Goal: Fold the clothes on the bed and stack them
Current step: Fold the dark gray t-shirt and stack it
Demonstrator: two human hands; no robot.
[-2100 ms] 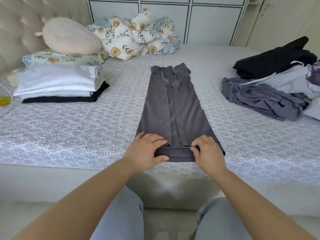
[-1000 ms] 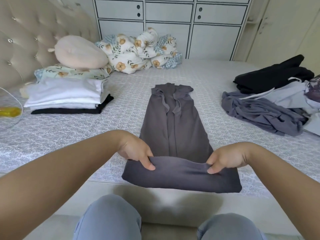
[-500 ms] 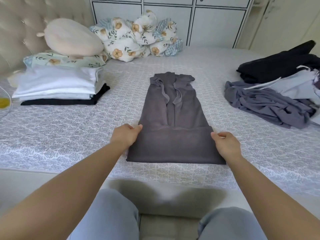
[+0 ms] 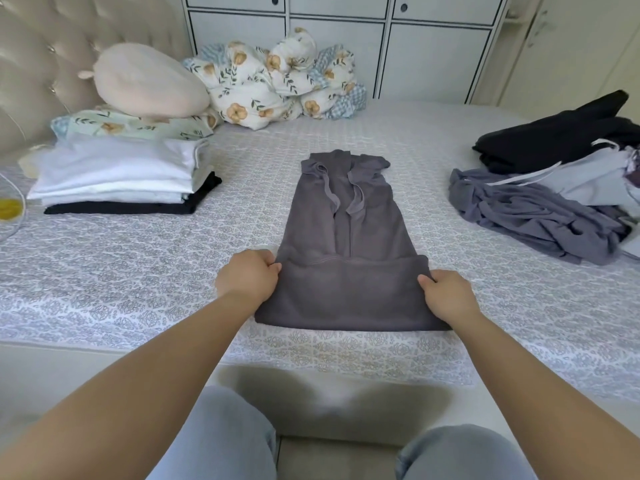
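Fabric of a long dark grey knit garment (image 4: 341,244) lies flat mid-bed, its near end folded up. Left hand (image 4: 247,278) and right hand (image 4: 448,295) each pinch a corner of that fold. Stacked white and black folded clothes (image 4: 117,178) sit left; a crumpled unfolded heap (image 4: 540,206) right, on the patterned grey bedspread (image 4: 138,271).

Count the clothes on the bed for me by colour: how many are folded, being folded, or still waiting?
Stack: white, layers too thin to separate; black 1.
In left hand and right hand: grey garment 1.
Unfolded pile: black garment 1, pale blue garment 1, purple-grey garment 1.
Total: 5 distinct, plus the whites.
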